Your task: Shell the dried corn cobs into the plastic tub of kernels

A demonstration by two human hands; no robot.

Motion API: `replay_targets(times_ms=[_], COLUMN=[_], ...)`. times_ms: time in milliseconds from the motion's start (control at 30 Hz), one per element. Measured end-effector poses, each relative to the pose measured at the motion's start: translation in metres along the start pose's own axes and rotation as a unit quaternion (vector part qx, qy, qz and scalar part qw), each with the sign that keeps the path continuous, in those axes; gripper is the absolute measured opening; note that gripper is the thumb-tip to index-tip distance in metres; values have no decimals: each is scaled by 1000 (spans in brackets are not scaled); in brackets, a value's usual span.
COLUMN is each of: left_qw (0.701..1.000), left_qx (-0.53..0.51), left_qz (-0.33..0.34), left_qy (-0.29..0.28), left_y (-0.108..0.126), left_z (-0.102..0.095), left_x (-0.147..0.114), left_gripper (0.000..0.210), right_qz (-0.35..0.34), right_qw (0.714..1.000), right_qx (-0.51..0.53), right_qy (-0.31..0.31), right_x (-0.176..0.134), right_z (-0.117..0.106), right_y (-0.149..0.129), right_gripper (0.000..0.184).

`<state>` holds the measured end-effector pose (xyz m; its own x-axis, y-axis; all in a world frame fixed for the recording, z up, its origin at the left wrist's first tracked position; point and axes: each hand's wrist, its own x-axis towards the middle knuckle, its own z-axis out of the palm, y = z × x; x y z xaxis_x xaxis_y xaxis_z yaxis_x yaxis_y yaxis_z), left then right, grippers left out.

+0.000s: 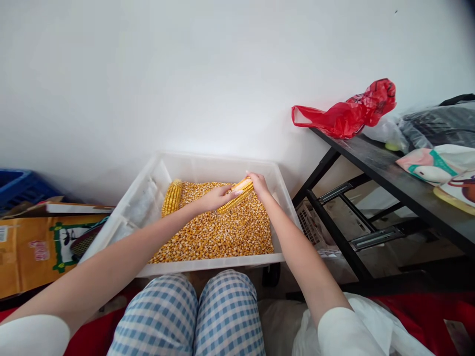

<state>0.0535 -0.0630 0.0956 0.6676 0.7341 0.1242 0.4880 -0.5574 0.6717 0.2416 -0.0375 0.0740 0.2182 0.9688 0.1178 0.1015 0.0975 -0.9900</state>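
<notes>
Both hands are on one ear of corn (232, 202), held at a slant just over the loose kernels (222, 235). A pale strip along its top side looks bare of kernels. My right hand (261, 186) wraps round the upper right end. My left hand (216, 198) grips the ear from the left, its fingers lying along the pale strip. Below them, the kernels fill much of a white plastic bin (215, 264). Whole ears of corn (171, 198) lie at the bin's left side, partly on top of the kernels.
Clear plastic (143, 205) lies inside the bin's left end. To the right stands a black folding table (393, 170) bearing a red plastic bag (349, 116) and other bags. Left of the bin are a cardboard box (29, 247) and a blue crate (22, 185). A white wall rises behind.
</notes>
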Motion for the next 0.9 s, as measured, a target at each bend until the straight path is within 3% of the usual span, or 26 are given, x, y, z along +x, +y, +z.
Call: replay_targets(times_ms=[233,367,567,767,900], left_qw=[999,996,991,998,1000], left_qx=[-29,-81,-90,32,10], left_qz=[-17,-23,-100,-45,-26], left_qy=[-12,14,15,-14,-8], left_y=[2,-4,-6,-3,-6], left_z=[7,9,-4,1,6], left_x=[1,4,4,-3,-3], left_gripper=[62,66,69,59,61], right_qz=[-18,-16,-6,21,26], right_qw=[996,993,986,983,981], right_qx=[-57,-87,-140,-164,-165], right_qy=[58,72,90,85,96], right_x=[3,2,-5,-16,-16], right_z=[-2,-2,7,24,26], right_y=[4,2,-3,2,5], right_gripper=[29,30,29,26,27])
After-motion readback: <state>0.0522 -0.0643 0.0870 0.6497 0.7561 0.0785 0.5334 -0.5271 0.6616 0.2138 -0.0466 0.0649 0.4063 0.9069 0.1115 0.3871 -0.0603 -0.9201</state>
